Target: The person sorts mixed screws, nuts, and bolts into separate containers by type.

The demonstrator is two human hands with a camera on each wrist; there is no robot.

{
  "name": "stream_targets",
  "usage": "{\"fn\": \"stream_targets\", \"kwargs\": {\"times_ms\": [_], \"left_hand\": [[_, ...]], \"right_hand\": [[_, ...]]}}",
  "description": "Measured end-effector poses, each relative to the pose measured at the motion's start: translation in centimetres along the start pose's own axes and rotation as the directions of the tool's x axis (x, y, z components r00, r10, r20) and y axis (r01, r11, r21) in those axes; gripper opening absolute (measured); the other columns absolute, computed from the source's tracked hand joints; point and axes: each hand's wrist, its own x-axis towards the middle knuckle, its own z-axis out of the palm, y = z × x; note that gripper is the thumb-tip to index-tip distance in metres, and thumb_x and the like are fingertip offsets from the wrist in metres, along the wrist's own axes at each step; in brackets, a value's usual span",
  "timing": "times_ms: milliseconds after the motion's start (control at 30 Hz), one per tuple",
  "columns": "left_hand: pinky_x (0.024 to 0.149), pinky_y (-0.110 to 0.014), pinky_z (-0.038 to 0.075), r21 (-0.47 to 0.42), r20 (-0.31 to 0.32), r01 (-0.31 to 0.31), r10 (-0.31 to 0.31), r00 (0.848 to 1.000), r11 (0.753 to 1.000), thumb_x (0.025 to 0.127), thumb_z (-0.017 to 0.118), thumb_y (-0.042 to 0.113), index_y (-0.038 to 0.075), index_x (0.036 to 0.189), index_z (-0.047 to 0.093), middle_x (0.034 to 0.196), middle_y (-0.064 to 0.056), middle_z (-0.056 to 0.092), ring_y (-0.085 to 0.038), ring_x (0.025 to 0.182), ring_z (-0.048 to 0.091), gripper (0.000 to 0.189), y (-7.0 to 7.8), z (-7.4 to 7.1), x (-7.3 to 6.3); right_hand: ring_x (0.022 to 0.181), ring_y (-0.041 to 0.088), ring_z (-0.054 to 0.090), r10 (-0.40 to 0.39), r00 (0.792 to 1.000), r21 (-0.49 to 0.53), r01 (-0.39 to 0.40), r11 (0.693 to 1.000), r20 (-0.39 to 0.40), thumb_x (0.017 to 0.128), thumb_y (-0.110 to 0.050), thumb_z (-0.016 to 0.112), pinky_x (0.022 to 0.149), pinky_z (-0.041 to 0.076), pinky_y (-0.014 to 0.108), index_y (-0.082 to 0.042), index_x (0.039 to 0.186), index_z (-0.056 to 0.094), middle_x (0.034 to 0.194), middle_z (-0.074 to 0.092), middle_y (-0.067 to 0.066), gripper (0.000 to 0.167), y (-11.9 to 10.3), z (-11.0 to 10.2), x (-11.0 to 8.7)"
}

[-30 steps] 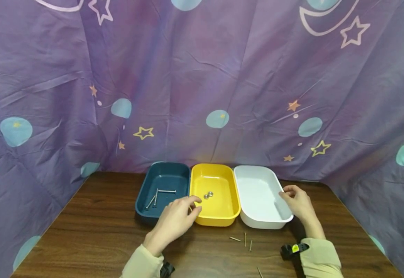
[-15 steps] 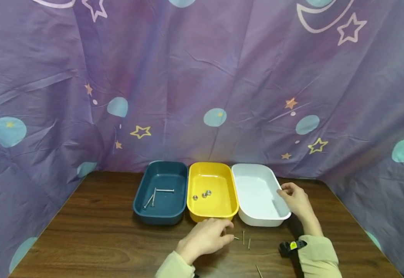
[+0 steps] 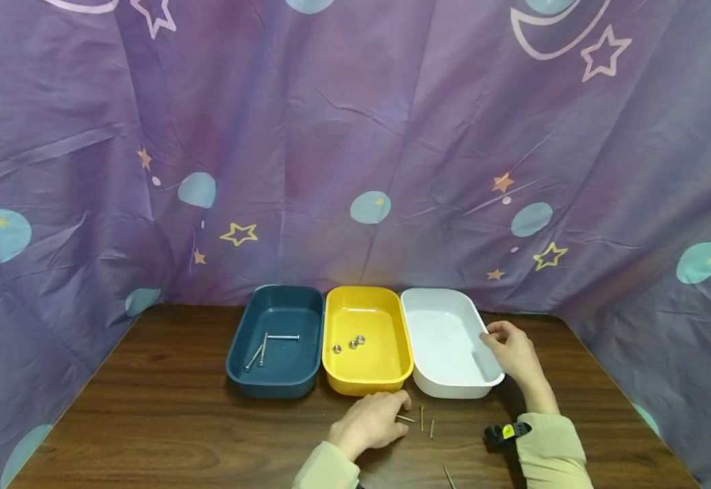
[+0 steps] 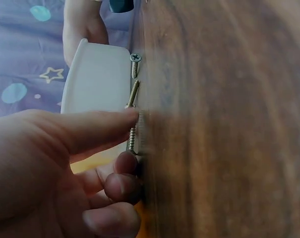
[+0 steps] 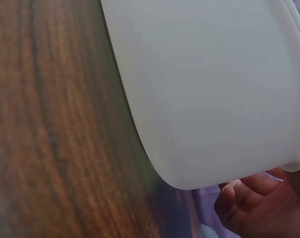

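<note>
My left hand (image 3: 370, 422) is low over the table, in front of the yellow tray. Its thumb and forefinger stand on either side of a brass-coloured screw (image 4: 132, 140), with a gap between them. Two more such screws, one (image 3: 422, 418) and another (image 3: 431, 429), lie just to the right; a cross-slot head (image 4: 135, 58) shows in the left wrist view. My right hand (image 3: 514, 356) grips the right rim of the white tray (image 3: 447, 339), thumb over the edge and fingers outside. That tray's visible inside holds nothing.
Three metal nuts (image 3: 352, 344) lie in the yellow tray (image 3: 373, 319). Left of it, a dark blue tray (image 3: 288, 370) holds three long bolts (image 3: 283, 337). Another screw (image 3: 449, 477) lies at the near table edge. A purple curtain (image 3: 331, 149) hangs behind.
My left hand has moved right and nearer, from the yellow tray's left rim to the screws. A third nut now shows in the yellow tray. The right hand keeps its grip.
</note>
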Motion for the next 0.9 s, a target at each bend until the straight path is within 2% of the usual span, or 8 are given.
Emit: {"fn": "stream_targets", "kwargs": {"times_ms": [133,233,367,600,767,900], "left_hand": [[0.071,-0.026,0.047,-0.018,-0.006,-0.027,0.027,1.000,0.999,0.085,0.075,0.017,0.019,0.091,0.062,0.085,0.007,0.060,-0.008,0.077,0.057,0.015,-0.4,0.2,0.1],[0.069,-0.025,0.045,-0.037,-0.008,-0.051,0.051,0.999,0.998,0.084,0.075,0.014,0.019,0.085,0.060,0.079,0.009,0.056,-0.006,0.072,0.053,0.016,-0.8,0.2,0.1],[0.069,-0.022,0.043,-0.063,-0.009,-0.065,0.065,0.998,0.996,0.084,0.074,0.011,0.018,0.083,0.061,0.075,0.010,0.053,-0.005,0.071,0.050,0.015,-1.2,0.0,-0.2],[0.063,-0.019,0.041,-0.072,-0.004,-0.064,0.064,0.998,0.995,0.080,0.070,0.004,0.019,0.071,0.058,0.068,0.011,0.050,-0.003,0.063,0.047,0.021,-1.3,0.0,-0.6],[0.064,-0.020,0.040,-0.029,0.032,-0.077,0.078,0.996,0.997,0.080,0.068,0.002,0.019,0.069,0.057,0.068,0.011,0.049,-0.004,0.064,0.045,0.023,-1.2,-0.1,-0.7],[0.063,-0.020,0.039,-0.002,0.064,-0.086,0.086,0.994,0.996,0.086,0.065,0.004,0.020,0.071,0.054,0.069,0.010,0.046,-0.004,0.064,0.044,0.024,-1.1,-0.2,-0.7]], "right_hand": [[0.080,0.022,0.057,-0.001,1.000,-0.002,0.001,1.000,0.000,0.095,-0.023,0.061,0.068,0.044,0.034,0.003,0.111,0.061,0.092,0.065,0.013,0.031,-0.2,-0.1,-0.1],[0.079,0.021,0.057,0.007,1.000,-0.008,-0.007,1.000,0.001,0.095,-0.023,0.062,0.068,0.044,0.034,0.003,0.110,0.061,0.091,0.065,0.012,0.030,-0.3,-0.2,-0.2],[0.080,0.022,0.057,0.008,1.000,-0.009,-0.008,1.000,-0.002,0.095,-0.023,0.062,0.069,0.044,0.034,0.003,0.111,0.061,0.092,0.065,0.012,0.030,-0.3,-0.2,-0.3],[0.082,0.024,0.058,0.022,1.000,-0.007,-0.022,1.000,0.002,0.096,-0.023,0.062,0.070,0.044,0.035,0.003,0.111,0.061,0.094,0.065,0.014,0.031,-0.1,0.0,-0.7],[0.080,0.023,0.057,0.015,1.000,-0.005,-0.015,1.000,-0.013,0.095,-0.022,0.062,0.069,0.044,0.034,0.003,0.111,0.061,0.092,0.065,0.014,0.030,-0.1,0.1,-0.6],[0.078,0.021,0.057,0.010,1.000,-0.003,-0.010,1.000,-0.019,0.095,-0.022,0.062,0.068,0.044,0.033,0.003,0.110,0.061,0.091,0.065,0.013,0.029,-0.1,0.1,-0.4]]}}
